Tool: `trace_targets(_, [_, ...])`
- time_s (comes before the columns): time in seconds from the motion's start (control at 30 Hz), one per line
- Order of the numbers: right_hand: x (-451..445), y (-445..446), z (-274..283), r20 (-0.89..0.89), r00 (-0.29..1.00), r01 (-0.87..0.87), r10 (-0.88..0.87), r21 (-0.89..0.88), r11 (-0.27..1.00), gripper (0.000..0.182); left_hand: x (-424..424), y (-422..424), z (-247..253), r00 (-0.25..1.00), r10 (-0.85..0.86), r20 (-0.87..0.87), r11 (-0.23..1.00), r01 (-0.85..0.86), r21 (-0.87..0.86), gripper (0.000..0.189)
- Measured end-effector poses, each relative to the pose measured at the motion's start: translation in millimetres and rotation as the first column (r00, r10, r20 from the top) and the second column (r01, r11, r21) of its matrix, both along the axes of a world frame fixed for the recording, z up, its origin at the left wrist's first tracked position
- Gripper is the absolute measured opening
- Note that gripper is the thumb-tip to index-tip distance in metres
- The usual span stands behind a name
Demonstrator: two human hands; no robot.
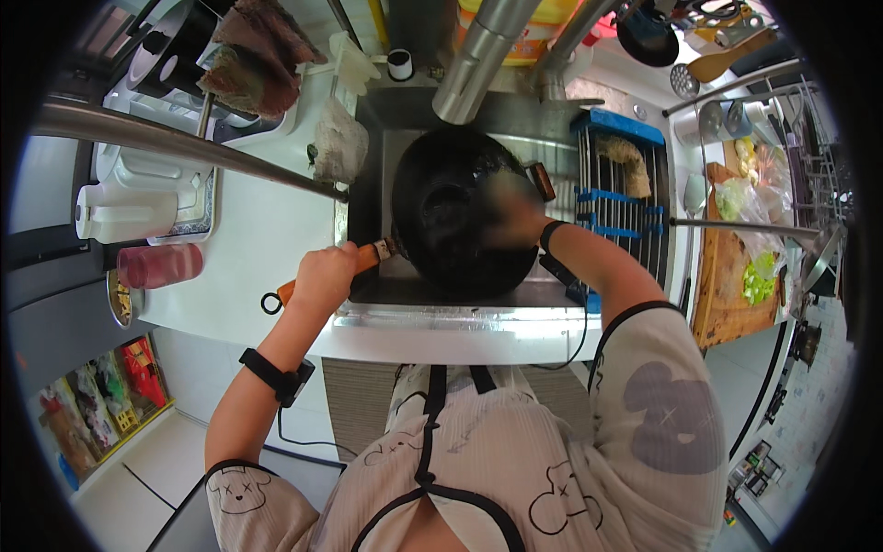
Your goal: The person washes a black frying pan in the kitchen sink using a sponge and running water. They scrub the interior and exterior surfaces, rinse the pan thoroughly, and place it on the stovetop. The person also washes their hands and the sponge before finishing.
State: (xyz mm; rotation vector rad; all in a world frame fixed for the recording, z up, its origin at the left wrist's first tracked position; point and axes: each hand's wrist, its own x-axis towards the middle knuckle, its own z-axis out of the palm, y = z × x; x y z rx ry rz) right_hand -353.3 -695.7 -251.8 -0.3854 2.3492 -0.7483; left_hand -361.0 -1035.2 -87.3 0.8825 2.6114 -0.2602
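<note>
A large black wok [441, 228] sits tilted in the stainless steel sink [390, 148], its dark inside facing me. My left hand [323, 276] is closed around its orange-brown wooden handle [367, 258], which ends in a black hanging ring [271, 303]. Inside the right part of the wok is my right hand [514, 214], strongly blurred. Whether it holds anything cannot be made out; a greenish patch shows just above it. A short brown side handle [541, 181] sticks out at the wok's upper right rim. Above the wok comes down a thick metal tube [476, 69].
A blue-ended drain rack [617, 131] with a tan loofah-like piece [631, 162] spans the sink's right side. Farther right, a wooden cutting board [717, 276] bears chopped greens [759, 283]. A metal rail [207, 155] crosses the left counter, near a white jug [127, 212] and pink cup [160, 265].
</note>
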Motion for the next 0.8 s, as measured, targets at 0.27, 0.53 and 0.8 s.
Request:
trace_targets(0.27, [32, -114, 24, 0.417, 0.908, 0.166, 0.044, -0.453, 0.876, 0.062, 3, -7, -10, 0.998, 0.029, 0.05, 0.999, -0.031, 0.044, 0.018])
trace_targets(0.53, [-28, -71, 12, 0.136, 0.974, -0.202, 0.18, 0.166, 0.965, 0.064, 9, -10, -13, 0.997, 0.052, 0.065, 0.998, -0.053, 0.014, 0.019])
trace_targets(0.8, [-24, -125, -23, 0.038, 0.946, -0.318, 0.321, -0.07, 0.945, 0.055, 5, -5, -8, 0.998, 0.023, 0.051, 1.0, -0.024, 0.02, 0.016])
